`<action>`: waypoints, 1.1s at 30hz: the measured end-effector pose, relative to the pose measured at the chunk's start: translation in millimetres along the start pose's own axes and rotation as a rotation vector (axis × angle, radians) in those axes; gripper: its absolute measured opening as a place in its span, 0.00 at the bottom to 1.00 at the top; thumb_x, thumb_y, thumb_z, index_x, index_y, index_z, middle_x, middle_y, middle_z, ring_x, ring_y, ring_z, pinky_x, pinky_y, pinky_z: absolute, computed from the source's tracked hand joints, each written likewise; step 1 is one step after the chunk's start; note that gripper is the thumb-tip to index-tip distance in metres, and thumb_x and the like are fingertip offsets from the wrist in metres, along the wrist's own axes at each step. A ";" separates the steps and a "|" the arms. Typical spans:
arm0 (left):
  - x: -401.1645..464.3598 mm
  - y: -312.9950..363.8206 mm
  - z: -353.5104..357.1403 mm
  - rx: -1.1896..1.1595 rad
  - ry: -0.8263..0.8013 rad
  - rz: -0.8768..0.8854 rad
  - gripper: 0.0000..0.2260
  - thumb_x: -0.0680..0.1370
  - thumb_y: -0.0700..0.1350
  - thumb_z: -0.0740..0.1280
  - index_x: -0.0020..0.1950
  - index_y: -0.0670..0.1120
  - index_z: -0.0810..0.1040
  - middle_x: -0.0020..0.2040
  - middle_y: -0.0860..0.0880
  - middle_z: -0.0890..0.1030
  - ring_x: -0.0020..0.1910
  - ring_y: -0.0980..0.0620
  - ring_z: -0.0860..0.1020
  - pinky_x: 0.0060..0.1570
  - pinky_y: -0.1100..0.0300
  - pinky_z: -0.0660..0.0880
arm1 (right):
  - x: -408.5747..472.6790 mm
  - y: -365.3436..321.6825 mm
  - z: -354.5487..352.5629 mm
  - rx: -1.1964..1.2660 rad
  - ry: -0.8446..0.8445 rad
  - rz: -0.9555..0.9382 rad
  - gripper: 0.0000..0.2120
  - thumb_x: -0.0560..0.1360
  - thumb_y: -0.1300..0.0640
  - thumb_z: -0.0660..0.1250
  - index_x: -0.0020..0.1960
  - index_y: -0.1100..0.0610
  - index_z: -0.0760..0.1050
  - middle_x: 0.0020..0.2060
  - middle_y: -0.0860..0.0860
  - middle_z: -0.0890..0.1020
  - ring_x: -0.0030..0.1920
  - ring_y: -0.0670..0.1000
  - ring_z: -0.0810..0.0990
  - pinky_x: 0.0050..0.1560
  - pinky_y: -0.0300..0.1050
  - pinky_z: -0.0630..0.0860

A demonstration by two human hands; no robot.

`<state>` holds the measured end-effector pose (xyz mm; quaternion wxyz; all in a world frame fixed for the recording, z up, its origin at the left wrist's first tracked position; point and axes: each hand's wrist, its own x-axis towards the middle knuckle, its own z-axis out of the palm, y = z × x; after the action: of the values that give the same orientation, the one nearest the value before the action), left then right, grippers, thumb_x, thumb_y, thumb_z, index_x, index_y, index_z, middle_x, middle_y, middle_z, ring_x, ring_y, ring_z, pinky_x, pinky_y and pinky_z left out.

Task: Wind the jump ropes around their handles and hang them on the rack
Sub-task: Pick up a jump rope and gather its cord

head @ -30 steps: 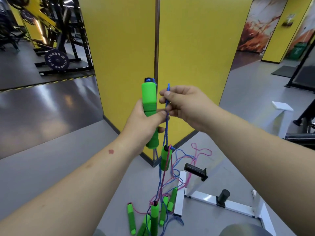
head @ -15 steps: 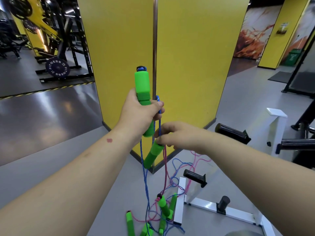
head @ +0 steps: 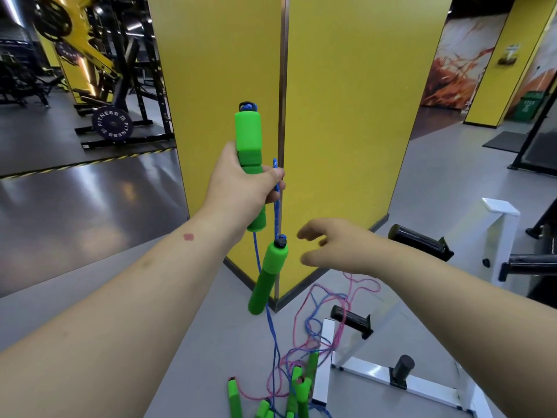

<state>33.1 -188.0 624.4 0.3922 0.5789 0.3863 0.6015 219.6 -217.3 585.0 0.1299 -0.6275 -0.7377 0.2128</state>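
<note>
Gripping upright green handle [head: 249, 152]

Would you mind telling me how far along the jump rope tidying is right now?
Nothing looks finished: no wound rope hangs on the white rack. In hand: the left hand grips one green handle and pinches its blue rope, the second handle dangling below; the right hand is open beside it. Left: winding this rope, then the tangled ropes on the floor.
</note>
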 end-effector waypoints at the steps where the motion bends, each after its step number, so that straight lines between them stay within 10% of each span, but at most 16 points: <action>1: -1.1 0.8 2.6 -0.009 -0.007 0.000 0.15 0.76 0.36 0.73 0.54 0.49 0.70 0.49 0.36 0.83 0.40 0.50 0.84 0.40 0.58 0.81 | -0.5 -8.5 1.9 0.135 -0.026 -0.034 0.24 0.73 0.46 0.73 0.67 0.47 0.74 0.62 0.44 0.78 0.59 0.47 0.79 0.60 0.46 0.76; 17: -1.0 -1.4 -22.2 0.203 -0.025 -0.151 0.15 0.77 0.47 0.75 0.55 0.47 0.70 0.46 0.42 0.83 0.35 0.52 0.81 0.34 0.57 0.79 | 12.4 -32.5 -16.1 0.701 0.306 -0.084 0.10 0.82 0.52 0.61 0.57 0.56 0.77 0.44 0.53 0.77 0.44 0.52 0.79 0.43 0.50 0.82; 23: -17.9 5.9 -9.8 0.246 -0.278 -0.362 0.33 0.63 0.68 0.77 0.58 0.51 0.72 0.51 0.45 0.83 0.49 0.42 0.84 0.53 0.38 0.82 | 14.0 -54.9 -42.2 0.853 0.479 -0.148 0.09 0.81 0.46 0.63 0.55 0.50 0.76 0.41 0.50 0.78 0.40 0.51 0.78 0.42 0.53 0.81; 28: -25.3 9.9 -0.8 0.465 -0.299 -0.225 0.30 0.65 0.60 0.81 0.59 0.56 0.70 0.49 0.55 0.83 0.46 0.55 0.82 0.43 0.54 0.80 | 15.1 -64.9 -41.2 0.798 0.524 -0.167 0.07 0.79 0.46 0.67 0.51 0.49 0.76 0.45 0.53 0.81 0.41 0.56 0.83 0.41 0.56 0.84; 33: -21.0 14.3 -0.5 0.629 -0.241 -0.124 0.25 0.65 0.55 0.77 0.55 0.56 0.68 0.46 0.53 0.83 0.42 0.52 0.83 0.43 0.49 0.82 | 11.2 -64.6 -34.4 0.871 0.444 -0.132 0.04 0.80 0.48 0.66 0.50 0.48 0.76 0.47 0.53 0.80 0.44 0.55 0.84 0.43 0.57 0.84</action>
<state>32.7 -213.0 629.3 0.2732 0.7139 0.5381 0.3551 177.2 -209.1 645.0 0.5476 -0.4969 -0.5727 0.3540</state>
